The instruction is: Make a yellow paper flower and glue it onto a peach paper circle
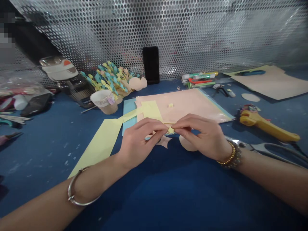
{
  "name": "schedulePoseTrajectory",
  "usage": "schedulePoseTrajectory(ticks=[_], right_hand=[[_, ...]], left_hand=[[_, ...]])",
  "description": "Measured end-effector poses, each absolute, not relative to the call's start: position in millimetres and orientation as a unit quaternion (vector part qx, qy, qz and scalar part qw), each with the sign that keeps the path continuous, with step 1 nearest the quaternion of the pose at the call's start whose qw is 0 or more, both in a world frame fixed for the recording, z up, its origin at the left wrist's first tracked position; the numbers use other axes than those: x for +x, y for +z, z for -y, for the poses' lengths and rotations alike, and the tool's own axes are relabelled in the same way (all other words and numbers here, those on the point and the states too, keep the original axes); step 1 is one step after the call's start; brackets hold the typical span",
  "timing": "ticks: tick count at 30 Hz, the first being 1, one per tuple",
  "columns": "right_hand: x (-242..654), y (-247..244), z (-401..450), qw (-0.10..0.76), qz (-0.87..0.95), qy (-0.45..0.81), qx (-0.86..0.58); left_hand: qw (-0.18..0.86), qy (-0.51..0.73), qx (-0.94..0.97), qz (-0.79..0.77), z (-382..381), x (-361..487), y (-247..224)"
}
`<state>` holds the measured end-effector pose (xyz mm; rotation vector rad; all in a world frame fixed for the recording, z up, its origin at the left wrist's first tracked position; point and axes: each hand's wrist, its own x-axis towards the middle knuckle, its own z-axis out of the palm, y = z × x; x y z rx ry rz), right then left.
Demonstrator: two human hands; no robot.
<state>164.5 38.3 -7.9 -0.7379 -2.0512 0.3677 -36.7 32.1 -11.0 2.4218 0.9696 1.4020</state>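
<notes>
A small yellow paper star (171, 130) is pinched between my two hands, just over the near edge of a stack of pink paper (183, 99). The fingertips of my left hand (141, 138) close on its left side, and those of my right hand (203, 133) on its right. Below the star lies a pink paper star shape (164, 141). A round paper piece (187, 143) shows partly under my right hand. Another tiny yellow paper piece (170, 105) rests on the pink stack. Yellow paper strips (101, 144) run out to the left.
At the back left stand a bottle (72, 83), a paper cup (104, 101) and a cluster of small paper shapes (110, 77). A phone (151, 65) leans upright against the perforated metal panel. To the right lie a yellow glue gun (269, 125), scissors (264, 148), glue sticks (198, 76) and paper sheets (274, 81).
</notes>
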Motion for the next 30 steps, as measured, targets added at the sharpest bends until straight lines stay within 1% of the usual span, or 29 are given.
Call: schedulePoseTrajectory(ticks=[7, 12, 20, 26, 30], right_hand=[[164.8, -9.1, -37.3, 0.425, 0.846, 0.107, -0.304], [165.6, -9.9, -35.4, 0.418, 0.853, 0.071, -0.306], [168.6, -11.9, -33.2, 0.394, 0.862, 0.065, -0.313], [168.2, -11.8, -33.5, 0.392, 0.862, 0.057, -0.317], [167.2, -12.0, -33.9, 0.393, 0.864, 0.04, -0.312]], left_hand=[[0.075, 0.446, 0.826, -0.337, -31.3, -37.5, -10.9], [-0.001, 0.417, 0.853, -0.315, -31.4, -41.1, -11.1], [-0.113, 0.367, 0.872, -0.303, -30.6, -44.6, -10.8], [-0.123, 0.366, 0.869, -0.31, -30.4, -43.4, -10.2], [-0.156, 0.363, 0.867, -0.305, -30.0, -42.6, -10.3]])
